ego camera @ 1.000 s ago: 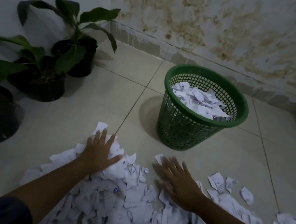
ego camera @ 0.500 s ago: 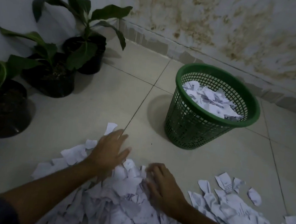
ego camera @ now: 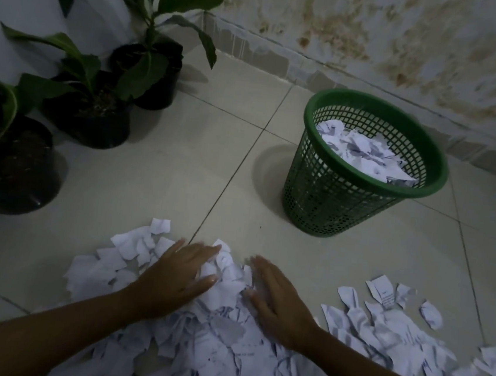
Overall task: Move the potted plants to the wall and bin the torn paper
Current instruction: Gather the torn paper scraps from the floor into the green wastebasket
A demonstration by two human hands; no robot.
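A heap of torn white paper (ego camera: 217,347) covers the tiled floor in front of me. My left hand (ego camera: 181,274) and my right hand (ego camera: 278,298) lie on the heap with straight fingers, palms facing each other, a mound of scraps pressed between them. A green mesh bin (ego camera: 331,202) stands upright beyond, about half full of torn paper (ego camera: 363,152). Three potted plants in black pots stand along the left wall: one at the corner (ego camera: 159,86), one in the middle (ego camera: 94,119), one nearest me (ego camera: 12,175).
More scraps (ego camera: 382,297) lie scattered to the right of my hands. A stained wall (ego camera: 379,33) with a skirting strip runs behind the bin. Bare floor tiles (ego camera: 182,162) lie between the plants, the bin and the heap.
Both hands have drawn closer together, sweeping scraps into a mound between them. My view has shifted slightly left and closer.
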